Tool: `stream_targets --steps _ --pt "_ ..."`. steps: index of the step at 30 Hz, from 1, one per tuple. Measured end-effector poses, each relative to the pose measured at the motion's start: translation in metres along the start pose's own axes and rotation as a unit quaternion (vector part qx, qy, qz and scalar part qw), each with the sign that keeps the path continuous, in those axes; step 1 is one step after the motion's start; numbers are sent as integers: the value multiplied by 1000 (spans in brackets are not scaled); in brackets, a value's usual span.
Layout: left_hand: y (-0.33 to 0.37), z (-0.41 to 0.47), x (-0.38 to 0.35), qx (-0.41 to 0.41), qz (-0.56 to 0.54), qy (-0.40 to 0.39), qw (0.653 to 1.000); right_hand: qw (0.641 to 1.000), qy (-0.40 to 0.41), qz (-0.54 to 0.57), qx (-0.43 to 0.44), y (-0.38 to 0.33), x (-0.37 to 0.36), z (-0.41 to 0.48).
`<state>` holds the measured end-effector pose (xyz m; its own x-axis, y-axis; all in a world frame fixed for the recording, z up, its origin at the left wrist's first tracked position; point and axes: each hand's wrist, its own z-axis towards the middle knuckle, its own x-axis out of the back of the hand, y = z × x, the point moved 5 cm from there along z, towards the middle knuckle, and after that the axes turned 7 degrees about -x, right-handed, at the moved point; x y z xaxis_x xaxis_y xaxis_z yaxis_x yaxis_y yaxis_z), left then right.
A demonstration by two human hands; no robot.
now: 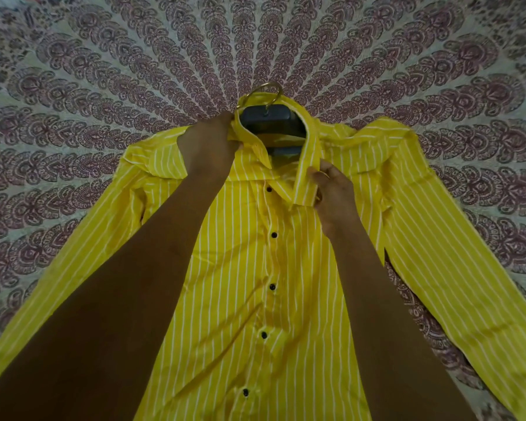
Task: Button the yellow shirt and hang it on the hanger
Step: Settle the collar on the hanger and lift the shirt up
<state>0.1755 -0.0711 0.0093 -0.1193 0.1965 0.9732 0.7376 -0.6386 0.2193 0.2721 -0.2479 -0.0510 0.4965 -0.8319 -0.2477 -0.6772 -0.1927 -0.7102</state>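
1 yellow shirt (240,262) is lying face up and spread flat on a printed cloth (104,86), its 2 long sleeves (456,253) angling out to either side. The fabric is looking thin and lightly creased, with narrow white stripes running down its length. 5 small round black buttons (274,235) are showing in a line down the front, and the placket is lying closed along them. 1 dark hanger (271,123), smooth and plastic-looking, is sitting inside the open neck, its 1 curved brass-coloured metal hook (269,87) poking out above the collar (308,165). The left hand (208,147) is gripping the collar's left side beside the hanger, fingers curling round the fabric edge. The right hand (334,192) is pinching the collar's right point, fingers (318,177) closing narrowly on the striped cloth. Both bare forearms are reaching across the shirt front. The printed cloth is carrying a radiating maroon pattern of scalloped, feather-like shapes on a pale ground.
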Motion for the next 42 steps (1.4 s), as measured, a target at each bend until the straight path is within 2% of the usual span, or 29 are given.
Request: stream_targets --steps 2,3,5,6,7,8,10,12,13,16,19,22,25,27,28,29,32,34,36,39,42 --pt "-1 1 -1 2 -1 1 1000 996 -27 84 -22 3 -1 -2" --pt "-1 2 0 2 -2 1 1000 997 -23 75 -16 1 -1 -2" --pt "-1 2 0 7 -3 1 1000 991 52 -116 41 -8 3 0" --pt "-1 2 0 13 -7 -1 1000 964 113 -222 93 -16 5 2" --pt "0 1 0 19 -14 -2 1000 934 165 -283 143 -25 6 0" --pt "0 0 1 30 -25 -2 999 912 183 -307 199 -37 2 -2" --pt "2 -3 3 49 -46 -3 998 873 143 -366 288 -55 -15 -3" --pt "4 -4 6 45 -94 -8 994 834 83 -451 307 -62 -34 3" --pt "4 -4 9 49 -141 -9 989 826 71 -466 309 -65 -41 5" --pt "-2 0 18 109 -280 -5 954 817 105 -457 336 -70 -48 8" --pt "-2 10 24 170 -345 -16 923 814 121 -454 342 -69 -45 8" --pt "3 23 26 112 -273 -57 954 812 126 -457 341 -67 -43 5" --pt "8 31 29 54 -257 -71 962 805 129 -468 340 -66 -41 1" --pt "9 33 30 43 -233 -68 969 802 131 -473 341 -65 -40 0" --pt "8 31 32 58 -254 -57 964 802 131 -474 338 -65 -40 0" --pt "7 28 34 80 -297 -49 950 803 131 -476 334 -65 -41 1" --pt "-4 23 35 182 -485 -22 855 796 128 -494 325 -67 -43 5" --pt "-9 20 34 216 -544 -19 810 788 127 -506 326 -69 -44 8" --pt "-11 19 32 194 -524 -13 829 785 127 -507 332 -69 -45 9" --pt "-3 21 25 85 -433 -28 897 790 124 -496 339 -67 -44 10" --pt "9 26 27 5 -310 -28 950 798 119 -475 352 -61 -43 8"
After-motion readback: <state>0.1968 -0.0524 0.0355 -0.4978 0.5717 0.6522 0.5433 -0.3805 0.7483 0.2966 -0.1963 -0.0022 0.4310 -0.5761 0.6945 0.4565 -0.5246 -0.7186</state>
